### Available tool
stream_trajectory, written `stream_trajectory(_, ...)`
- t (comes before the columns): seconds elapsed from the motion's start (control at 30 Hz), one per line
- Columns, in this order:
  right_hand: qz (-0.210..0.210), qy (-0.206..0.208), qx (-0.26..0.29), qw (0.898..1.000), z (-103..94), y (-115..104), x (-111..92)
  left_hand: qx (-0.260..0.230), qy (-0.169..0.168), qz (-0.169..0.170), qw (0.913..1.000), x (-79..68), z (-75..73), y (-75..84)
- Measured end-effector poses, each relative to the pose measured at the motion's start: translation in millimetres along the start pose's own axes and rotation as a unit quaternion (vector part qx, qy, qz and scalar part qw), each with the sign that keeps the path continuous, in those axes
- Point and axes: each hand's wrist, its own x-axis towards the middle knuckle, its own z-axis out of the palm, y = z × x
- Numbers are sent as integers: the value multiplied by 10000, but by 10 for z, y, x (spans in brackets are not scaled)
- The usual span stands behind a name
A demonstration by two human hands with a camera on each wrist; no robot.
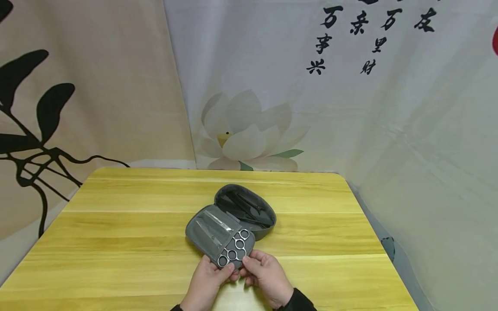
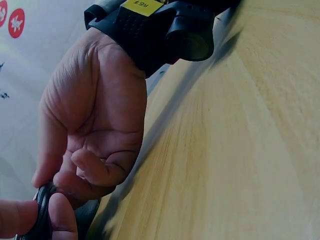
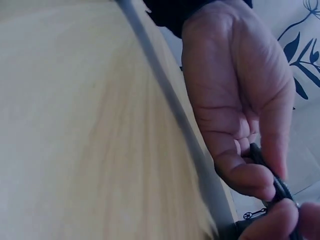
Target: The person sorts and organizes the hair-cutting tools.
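Left hand (image 1: 206, 278) and right hand (image 1: 269, 276) pinch the near edge of the opened case (image 1: 265, 233), which seemingly rests on the desk (image 1: 116, 250); we judge it light, semi-stiff, best gripped by its rim.

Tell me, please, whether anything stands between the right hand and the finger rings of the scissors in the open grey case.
Nothing visible does. The right hand pinches the near edge of the case, its thumb beside the uncovered finger rings. Only farther up does the clear pocket begin.
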Motion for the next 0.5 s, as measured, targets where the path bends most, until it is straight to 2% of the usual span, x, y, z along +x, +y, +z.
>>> stream_trajectory(0.23, -68, 367, -483, 9981, 24, 23, 33, -147, -36, -83, 9999, 18, 5, -20)
stream_trajectory(0.4, 21, 425, -660, 9969, -4, -7, 34, 95, 203, -122, 9997, 39, -15, -24)
stream_trajectory(0.5, -94, 544, -1083, 9926, -54, -78, 12, 152, 358, -124, 9992, 57, -38, -28)
